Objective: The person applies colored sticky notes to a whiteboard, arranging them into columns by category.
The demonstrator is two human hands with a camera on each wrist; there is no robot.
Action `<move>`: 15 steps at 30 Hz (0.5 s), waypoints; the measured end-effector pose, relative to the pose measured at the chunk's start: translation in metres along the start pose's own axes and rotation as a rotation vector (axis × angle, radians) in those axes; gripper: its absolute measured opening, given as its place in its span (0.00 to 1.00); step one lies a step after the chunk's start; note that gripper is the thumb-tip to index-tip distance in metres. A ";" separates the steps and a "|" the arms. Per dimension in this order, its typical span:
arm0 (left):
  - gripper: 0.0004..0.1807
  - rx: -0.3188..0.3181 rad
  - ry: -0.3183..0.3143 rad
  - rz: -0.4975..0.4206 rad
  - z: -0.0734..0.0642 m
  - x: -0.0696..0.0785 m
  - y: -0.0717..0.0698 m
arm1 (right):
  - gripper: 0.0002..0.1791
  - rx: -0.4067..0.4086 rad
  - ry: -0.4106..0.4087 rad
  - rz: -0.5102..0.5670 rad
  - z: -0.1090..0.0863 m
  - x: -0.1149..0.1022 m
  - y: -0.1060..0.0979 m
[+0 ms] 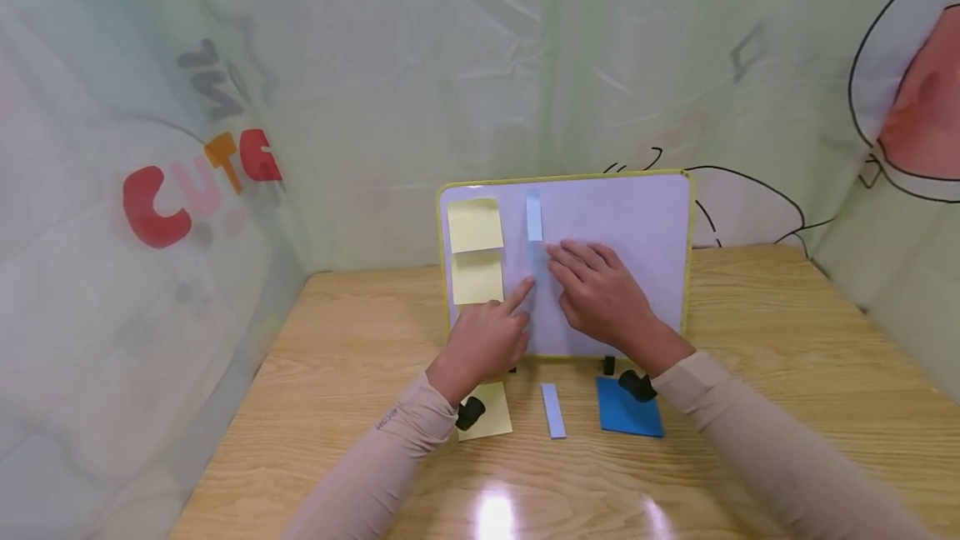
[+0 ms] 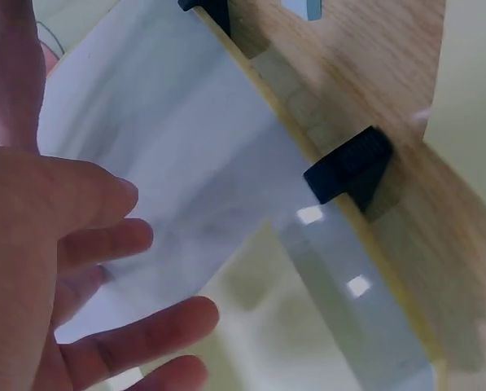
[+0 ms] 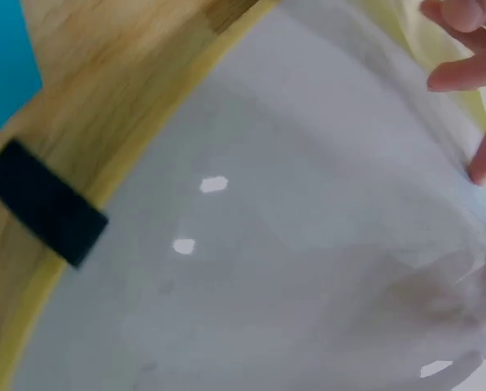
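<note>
I have the left hand and right hand apart, pinching nothing, fingers extended to the lower blue strip, probably to flatten it onto the whiteboard.

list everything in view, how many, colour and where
table: one, light wood, foreground
whiteboard: one, white, yellow-framed, standing
feet: two, black, whiteboard's bottom edge
sticky notes: at least two, pale yellow, whiteboard's left
strips: one clear, maybe another below, pale blue, whiteboard
narrow strip: one, pale blue, table before whiteboard
yellow square: one, yellow, left of narrow strip
blue square: one, blue, right of narrow strip
backdrop: one, printed, pale green, behind
wrist cameras: two, black, wrists
sleeves: two, beige, forearms
left hand: one, bare, at whiteboard
right hand: one, bare, at whiteboard
</note>
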State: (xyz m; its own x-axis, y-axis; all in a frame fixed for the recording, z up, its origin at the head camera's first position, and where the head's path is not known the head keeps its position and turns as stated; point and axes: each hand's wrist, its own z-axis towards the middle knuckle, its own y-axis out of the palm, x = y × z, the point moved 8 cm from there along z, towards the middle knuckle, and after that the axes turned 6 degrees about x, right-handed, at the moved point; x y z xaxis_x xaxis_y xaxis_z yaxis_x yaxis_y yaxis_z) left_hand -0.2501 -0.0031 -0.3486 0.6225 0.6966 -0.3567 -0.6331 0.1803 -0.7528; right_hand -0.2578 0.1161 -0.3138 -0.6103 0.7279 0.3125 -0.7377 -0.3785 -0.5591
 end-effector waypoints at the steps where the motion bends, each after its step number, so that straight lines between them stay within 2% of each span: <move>1: 0.08 0.007 0.002 -0.010 -0.001 0.000 0.000 | 0.25 0.014 0.007 0.021 0.000 0.000 -0.001; 8: 0.08 0.063 -0.008 -0.156 -0.009 0.003 -0.001 | 0.25 0.059 0.064 0.106 -0.009 -0.002 -0.007; 11: 0.07 0.046 -0.019 -0.210 -0.015 0.005 0.001 | 0.25 0.065 0.090 0.122 -0.013 -0.003 -0.008; 15: 0.07 -0.009 -0.041 -0.250 -0.024 0.009 0.004 | 0.24 0.060 0.109 0.136 -0.017 -0.006 -0.007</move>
State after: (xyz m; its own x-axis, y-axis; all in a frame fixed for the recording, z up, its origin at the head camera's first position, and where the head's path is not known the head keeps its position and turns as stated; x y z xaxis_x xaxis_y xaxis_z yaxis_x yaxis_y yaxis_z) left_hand -0.2362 -0.0125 -0.3680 0.7400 0.6586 -0.1369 -0.4581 0.3444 -0.8195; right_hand -0.2443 0.1244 -0.3249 -0.6727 0.7245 0.1501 -0.6686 -0.5082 -0.5428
